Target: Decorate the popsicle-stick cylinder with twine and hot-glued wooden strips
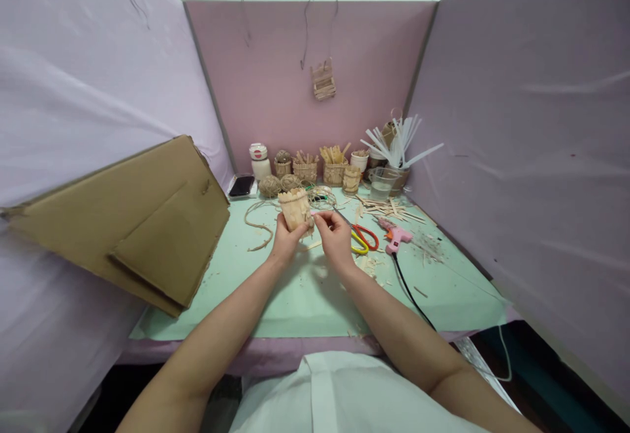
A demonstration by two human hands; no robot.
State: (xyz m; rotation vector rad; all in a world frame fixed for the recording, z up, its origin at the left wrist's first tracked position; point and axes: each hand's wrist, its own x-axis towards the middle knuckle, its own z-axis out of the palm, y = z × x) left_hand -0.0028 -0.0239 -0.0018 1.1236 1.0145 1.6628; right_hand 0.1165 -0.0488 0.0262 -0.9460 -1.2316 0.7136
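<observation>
With the cup taken as the clock's centre, the near edge of the counter [295,311] at 6 o'clock is crossed by the forearms [236,305], for which open room is left. Beyond that edge, 1 wood-clad cup [294,206] is grasped, slightly tilted, in the grip of the left hand [285,241]. Its side is met by the bunched fingertips of the right hand [336,237]; whether anything small is pinched there cannot be told. A side detail is apparently being adjusted, so a steady cup and a light touch seem called for. Rightward movement is hampered by scissors [363,243] at 4 o'clock and a glue gun [398,239] between 3 and 4. At 9 o'clock, room is bounded by cardboard [147,216]. Farther off, thin sticks [388,208] are scattered at 3 o'clock, and at 12 o'clock reach is limited by the pink wall [266,79].
</observation>
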